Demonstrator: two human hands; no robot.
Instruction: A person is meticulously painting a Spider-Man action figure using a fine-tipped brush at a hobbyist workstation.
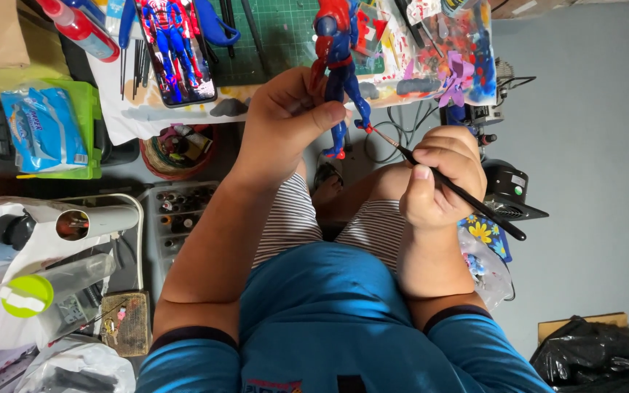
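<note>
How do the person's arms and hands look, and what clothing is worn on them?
Both arms are bare from the upper arm down. Each short sleeve is bright blue with a dark band at its hem: the left sleeve and the right sleeve. The left hand and the right hand wear no gloves, and no rings, watch or bracelets are visible. Fingernails are short.

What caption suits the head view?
Left hand holds a red-and-blue figure while right hand touches a paintbrush to it.
</note>
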